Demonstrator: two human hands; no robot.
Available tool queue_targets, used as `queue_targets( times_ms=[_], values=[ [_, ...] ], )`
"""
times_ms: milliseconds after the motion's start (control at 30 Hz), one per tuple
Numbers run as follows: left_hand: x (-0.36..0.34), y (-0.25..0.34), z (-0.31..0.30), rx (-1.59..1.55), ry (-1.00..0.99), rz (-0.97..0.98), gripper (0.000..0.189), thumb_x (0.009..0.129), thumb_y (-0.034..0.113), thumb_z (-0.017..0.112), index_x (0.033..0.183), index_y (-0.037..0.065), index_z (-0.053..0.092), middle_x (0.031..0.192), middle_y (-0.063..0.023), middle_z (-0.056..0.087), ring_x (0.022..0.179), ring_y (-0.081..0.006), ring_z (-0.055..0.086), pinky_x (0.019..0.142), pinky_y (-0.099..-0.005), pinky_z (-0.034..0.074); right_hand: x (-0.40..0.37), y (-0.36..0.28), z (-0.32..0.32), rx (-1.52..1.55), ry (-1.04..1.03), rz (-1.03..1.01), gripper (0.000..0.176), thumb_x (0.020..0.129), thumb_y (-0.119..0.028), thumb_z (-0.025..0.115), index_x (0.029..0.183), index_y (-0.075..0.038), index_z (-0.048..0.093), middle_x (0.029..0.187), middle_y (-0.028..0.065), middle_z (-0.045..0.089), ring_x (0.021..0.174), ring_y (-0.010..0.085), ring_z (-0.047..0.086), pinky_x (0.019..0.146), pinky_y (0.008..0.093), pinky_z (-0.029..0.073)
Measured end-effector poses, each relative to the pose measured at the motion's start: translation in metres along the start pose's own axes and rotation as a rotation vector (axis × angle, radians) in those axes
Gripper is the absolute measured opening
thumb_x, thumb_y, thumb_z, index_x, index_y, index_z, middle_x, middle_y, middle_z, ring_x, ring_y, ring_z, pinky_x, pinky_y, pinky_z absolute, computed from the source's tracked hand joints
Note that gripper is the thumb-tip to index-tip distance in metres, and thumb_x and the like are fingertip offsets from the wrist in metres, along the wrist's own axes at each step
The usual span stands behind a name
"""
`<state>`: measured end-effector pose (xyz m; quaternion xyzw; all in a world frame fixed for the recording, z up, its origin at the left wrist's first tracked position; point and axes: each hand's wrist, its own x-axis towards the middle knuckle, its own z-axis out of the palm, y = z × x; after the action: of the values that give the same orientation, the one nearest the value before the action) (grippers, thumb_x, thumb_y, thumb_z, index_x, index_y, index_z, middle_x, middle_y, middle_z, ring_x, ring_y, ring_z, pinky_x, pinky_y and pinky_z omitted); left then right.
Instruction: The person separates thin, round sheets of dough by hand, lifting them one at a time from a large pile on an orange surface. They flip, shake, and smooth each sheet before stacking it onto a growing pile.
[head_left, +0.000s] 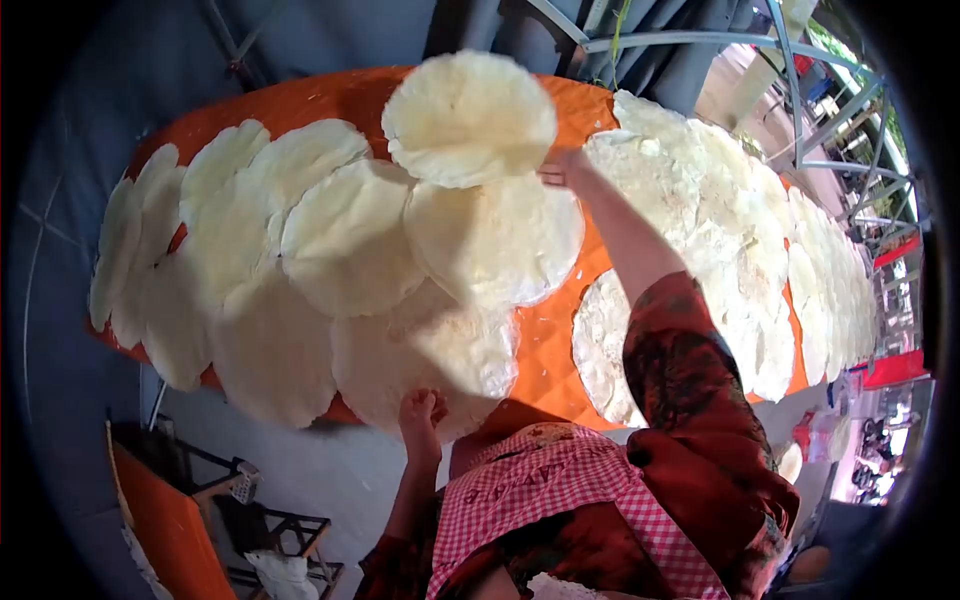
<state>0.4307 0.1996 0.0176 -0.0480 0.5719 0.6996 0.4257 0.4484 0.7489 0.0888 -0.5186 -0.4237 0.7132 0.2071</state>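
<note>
Large round pale flatbreads lie overlapping on an orange cloth [548, 365]. My right hand [562, 170] reaches to the far side, its fingers stretched out right at the lower right edge of the farthest round flatbread [468, 118]. That sheet overlaps another flatbread [495, 240] below it and looks slightly blurred. Close to my body, my left hand [422, 412] is curled, with its fingers drawn in, over the near edge of a shaded flatbread [425, 350]. Nothing shows in its fingers.
More overlapping flatbreads [240, 220] cover the left side, and rougher, bumpy ones [690, 210] the right. Metal frame bars [690, 40] stand behind the cloth. Below left are an orange panel [175, 520] and a dark metal frame [290, 525]. A checked apron [540, 490] covers my front.
</note>
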Motion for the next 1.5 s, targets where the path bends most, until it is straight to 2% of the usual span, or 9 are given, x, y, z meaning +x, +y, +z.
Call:
queue_targets(
  times_ms=[233, 567, 700, 833, 933, 1100, 1167, 1300, 1500],
  values=[
    [-0.007, -0.002, 0.015, 0.108, -0.05, -0.059, 0.013, 0.09, 0.007, 0.049, 0.102, 0.004, 0.052, 0.093, -0.0073, 0.057, 0.08, -0.017, 0.058, 0.07, -0.0289, 0.05, -0.096, 0.164, -0.092, -0.26, 0.071, -0.21, 0.025, 0.082, -0.006, 0.057, 0.106, 0.0, 0.056, 0.082, 0.0129, 0.065, 0.06, 0.0235, 0.064, 0.052, 0.0332, 0.054],
    [-0.026, -0.047, 0.13, 0.253, -0.22, -0.031, 0.011, 0.09, 0.005, 0.048, 0.099, 0.003, 0.053, 0.095, -0.0093, 0.059, 0.084, -0.0185, 0.059, 0.075, -0.0305, 0.051, -0.069, 0.142, -0.361, -0.126, 0.792, -0.487, 0.027, 0.076, 0.001, 0.059, 0.103, 0.004, 0.055, 0.087, 0.011, 0.058, 0.071, 0.0187, 0.059, 0.055, 0.0293, 0.053],
    [-0.057, -0.087, 0.166, 0.285, -0.183, -0.044, 0.01, 0.09, 0.006, 0.048, 0.098, 0.002, 0.053, 0.095, -0.0094, 0.059, 0.083, -0.0171, 0.059, 0.075, -0.0302, 0.051, -0.003, 0.12, -0.415, -0.062, 0.726, -0.212, 0.023, 0.07, -0.005, 0.07, 0.086, 0.006, 0.059, 0.074, 0.0151, 0.059, 0.059, 0.0207, 0.059, 0.045, 0.0311, 0.047],
    [-0.116, -0.102, 0.203, 0.237, -0.024, -0.103, 0.011, 0.091, 0.006, 0.046, 0.099, 0.002, 0.052, 0.094, -0.0095, 0.059, 0.083, -0.0182, 0.058, 0.076, -0.0315, 0.05, -0.023, 0.062, -0.379, 0.276, 0.646, -0.003, 0.016, 0.067, -0.003, 0.072, 0.068, 0.003, 0.057, 0.062, 0.0113, 0.057, 0.047, 0.0208, 0.052, 0.038, 0.0348, 0.04],
    [-0.149, -0.109, 0.217, 0.233, 0.057, -0.062, 0.012, 0.091, 0.006, 0.046, 0.1, 0.002, 0.052, 0.094, -0.0092, 0.059, 0.083, -0.0186, 0.058, 0.075, -0.0317, 0.05, 0.029, 0.04, -0.398, -0.051, 0.478, -0.441, 0.012, 0.069, -0.008, 0.065, 0.067, 0.002, 0.058, 0.059, 0.0087, 0.055, 0.048, 0.0177, 0.05, 0.04, 0.0343, 0.037],
    [-0.156, -0.102, 0.224, 0.19, -0.02, 0.115, 0.014, 0.091, 0.008, 0.047, 0.103, 0.003, 0.052, 0.097, -0.0093, 0.059, 0.085, -0.0187, 0.059, 0.075, -0.0321, 0.05, -0.07, -0.122, -0.306, -0.55, 0.253, -0.988, 0.017, 0.068, -0.012, 0.059, 0.075, 0.003, 0.059, 0.061, 0.0055, 0.054, 0.06, 0.0124, 0.053, 0.055, 0.031, 0.041],
    [-0.141, -0.103, 0.224, 0.117, -0.075, 0.119, 0.017, 0.091, 0.012, 0.049, 0.107, 0.004, 0.052, 0.101, -0.0095, 0.06, 0.09, -0.02, 0.059, 0.077, -0.0336, 0.05, -0.159, -0.144, -0.265, -0.787, 0.175, -1.021, 0.026, 0.067, -0.019, 0.061, 0.086, -0.001, 0.062, 0.079, 0.0187, 0.064, 0.079, 0.0329, 0.063, 0.07, 0.0394, 0.048],
    [-0.113, -0.092, 0.244, -0.132, -0.356, 0.065, 0.034, 0.094, 0.03, 0.046, 0.121, 0.009, 0.046, 0.117, -0.01, 0.054, 0.106, -0.0254, 0.055, 0.086, -0.0398, 0.047, -0.281, -0.068, -0.212, -0.955, -0.008, -1.048, 0.029, 0.071, -0.012, 0.06, 0.099, -0.004, 0.057, 0.069, 0.0153, 0.06, 0.064, 0.0318, 0.057, 0.06, 0.0382, 0.046],
    [-0.086, -0.094, 0.249, -0.479, -0.541, -0.158, 0.049, 0.097, 0.042, 0.034, 0.138, 0.018, 0.026, 0.136, -0.0115, 0.038, 0.119, -0.0284, 0.045, 0.091, -0.0461, 0.045, -0.346, 0.14, -0.171, -1.185, -0.362, -0.671, 0.046, 0.075, -0.024, 0.065, 0.115, -0.007, 0.051, 0.068, 0.0188, 0.06, 0.068, 0.0368, 0.061, 0.064, 0.0436, 0.049]
  ],
)
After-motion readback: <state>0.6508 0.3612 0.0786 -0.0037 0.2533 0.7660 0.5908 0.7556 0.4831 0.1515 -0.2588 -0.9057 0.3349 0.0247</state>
